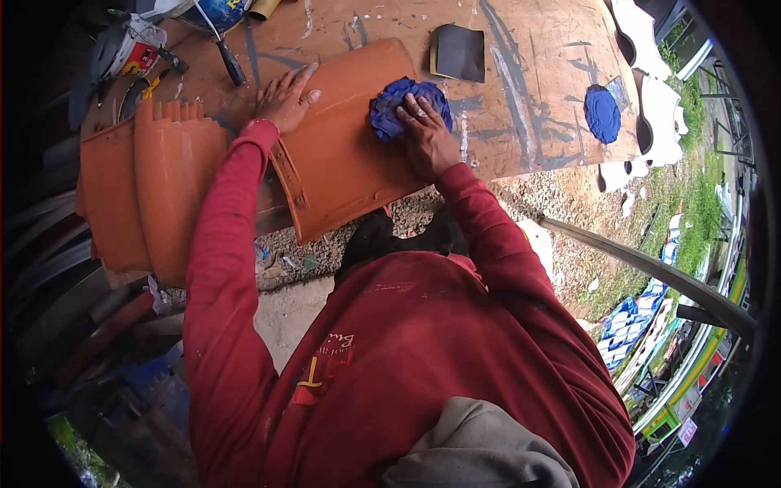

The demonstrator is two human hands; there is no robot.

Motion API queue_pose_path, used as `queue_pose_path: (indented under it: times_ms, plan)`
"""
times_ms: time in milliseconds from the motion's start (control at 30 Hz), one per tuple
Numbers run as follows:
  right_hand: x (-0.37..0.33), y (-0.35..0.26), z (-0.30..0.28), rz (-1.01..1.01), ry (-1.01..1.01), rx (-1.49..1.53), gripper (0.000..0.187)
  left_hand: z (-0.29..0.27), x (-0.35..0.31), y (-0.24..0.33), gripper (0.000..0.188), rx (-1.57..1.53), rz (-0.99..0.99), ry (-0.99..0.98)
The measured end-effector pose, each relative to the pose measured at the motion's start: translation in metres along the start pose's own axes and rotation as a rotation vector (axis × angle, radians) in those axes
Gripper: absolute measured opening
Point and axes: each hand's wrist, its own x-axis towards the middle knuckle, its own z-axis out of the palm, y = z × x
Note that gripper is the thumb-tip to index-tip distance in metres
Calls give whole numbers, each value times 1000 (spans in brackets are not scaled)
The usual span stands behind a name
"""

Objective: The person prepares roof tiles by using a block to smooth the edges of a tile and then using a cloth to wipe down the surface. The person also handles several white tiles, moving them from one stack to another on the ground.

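An orange roof tile [350,106] lies on the wooden work table [537,49], its near end reaching past the table edge. My left hand [285,99] rests flat on the tile's left part, fingers spread. On the tile's right side my right hand [427,134] presses down on a crumpled blue cloth [389,114], fingers laid over it. The cloth's underside is hidden. Left of my left forearm lie more orange tiles [167,179], one overlapping another, with a broken-looking ridged edge at the far end.
A dark sandpaper sheet [458,54] lies beyond the cloth. At the right, a second blue cloth [602,114] lies near white curved pieces [657,106]. A black-handled tool [231,63] and a paint-spattered bucket [134,49] are far left. A pole [643,268] slants at right.
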Motion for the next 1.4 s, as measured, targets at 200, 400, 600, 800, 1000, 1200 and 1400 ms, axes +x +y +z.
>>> queue_pose_path:
  times_ms: [200, 400, 600, 800, 1000, 1200, 1400]
  plan:
    - [-27, -26, -103, 357, -492, 59, 36, 0, -16, 2, 59, -40, 51, 181]
    - [49, -1, -114, 401, -24, 369, 43, 16, -114, 15, 42, -427, -206, 732]
    - [106, -13, 8, -47, 38, 191, 48, 75, -282, 57, 30, -1281, -749, 717]
    - [74, -131, 104, -433, -137, 39, 43, 104, -322, 113, 30, -1454, -979, 667]
    - [51, -163, 22, -301, -832, 324, 47, 90, -317, 141, 37, -1672, -1000, 723]
    - [126, -133, -55, -49, -1064, 574, 52, 59, -283, 169, 50, -2398, -944, 497]
    - [181, -99, 21, 42, -261, 439, 44, 66, -248, 171, 60, -2528, -785, 290]
